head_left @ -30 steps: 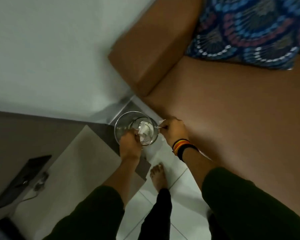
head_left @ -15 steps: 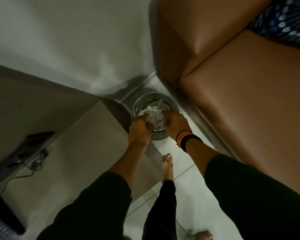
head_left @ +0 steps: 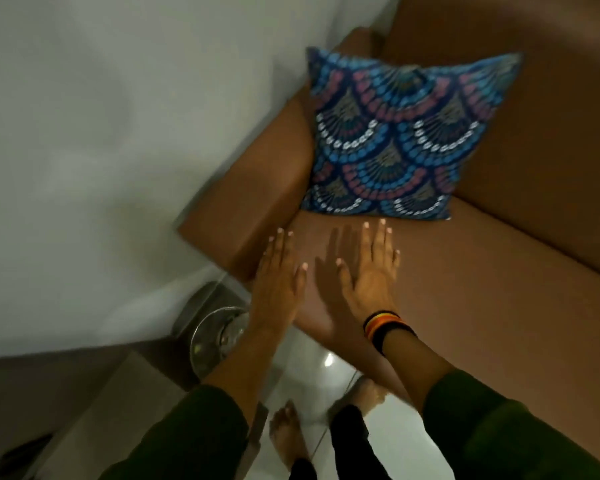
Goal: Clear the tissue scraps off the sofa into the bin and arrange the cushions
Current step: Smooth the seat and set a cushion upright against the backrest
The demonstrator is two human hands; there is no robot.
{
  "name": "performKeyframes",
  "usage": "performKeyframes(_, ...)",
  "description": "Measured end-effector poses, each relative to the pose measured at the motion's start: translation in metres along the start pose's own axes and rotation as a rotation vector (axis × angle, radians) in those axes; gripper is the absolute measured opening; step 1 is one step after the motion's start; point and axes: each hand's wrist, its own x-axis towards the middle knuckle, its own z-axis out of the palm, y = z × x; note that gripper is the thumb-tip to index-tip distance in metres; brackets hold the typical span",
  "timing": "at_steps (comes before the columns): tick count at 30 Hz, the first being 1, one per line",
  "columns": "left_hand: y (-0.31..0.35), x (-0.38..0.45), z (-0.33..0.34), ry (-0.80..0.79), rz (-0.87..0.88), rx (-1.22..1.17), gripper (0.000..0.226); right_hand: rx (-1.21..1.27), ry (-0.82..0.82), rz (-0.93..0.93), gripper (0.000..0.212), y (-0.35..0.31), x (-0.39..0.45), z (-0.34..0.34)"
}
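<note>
A blue patterned cushion (head_left: 392, 140) leans in the corner of the brown sofa (head_left: 482, 282), against the armrest and backrest. My left hand (head_left: 279, 275) and my right hand (head_left: 369, 271) reach out flat over the front of the seat, just short of the cushion, fingers spread and holding nothing. The round metal bin (head_left: 210, 336) stands on the floor beside the sofa's armrest, partly hidden behind my left forearm. No tissue scraps show on the visible seat.
A white wall (head_left: 101, 133) runs along the left of the sofa. A low pale table (head_left: 94, 420) sits at the lower left next to the bin. My bare feet stand on glossy white floor tiles (head_left: 378, 434).
Both hands left the bin, where they were pressing tissue in, and rose over the sofa seat, empty. The view swung up from the bin to the cushion.
</note>
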Motion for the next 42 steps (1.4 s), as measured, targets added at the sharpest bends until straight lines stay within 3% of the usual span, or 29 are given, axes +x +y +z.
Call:
performKeyframes(5, 0.085, 0.080, -0.001, 0.020, -0.043, -0.179, 0.069, 0.268, 0.156, 0.217, 0.082, 0.059, 0.078, -0.068)
performKeyframes(9, 0.115, 0.148, 0.008, 0.070, -0.091, -0.278, 0.083, 0.564, 0.242, 0.374, 0.098, 0.094, 0.139, -0.101)
performKeyframes(14, 0.139, 0.201, 0.039, 0.176, -0.169, -0.340, 0.108, 0.843, 0.194, 0.472, 0.107, 0.135, 0.194, -0.117)
performKeyframes(18, 0.124, 0.214, 0.054, 0.178, -0.280, -0.381, 0.113, 1.040, 0.140, 0.464, 0.111, 0.149, 0.214, -0.112)
performKeyframes(20, 0.116, 0.212, 0.048, 0.168, -0.347, -0.440, 0.114, 1.069, 0.112, 0.445, 0.113, 0.137, 0.217, -0.111)
performKeyframes(24, 0.139, 0.210, 0.048, 0.170, -0.246, -0.558, 0.093, 1.112, 0.101, 0.428, 0.102, 0.140, 0.207, -0.117)
performKeyframes(29, 0.190, 0.190, 0.055, 0.097, -0.205, -0.539, 0.090, 1.196, 0.257, 0.436, 0.081, 0.166, 0.151, -0.139)
performKeyframes(36, 0.262, 0.171, 0.086, -0.005, -0.051, -0.538, 0.081, 1.161, 0.381, 0.528, 0.084, 0.222, 0.109, -0.174)
performKeyframes(42, 0.269, 0.189, 0.099, -0.106, -0.009, -0.446, 0.076, 1.191, 0.380, 0.546, 0.085, 0.247, 0.106, -0.157)
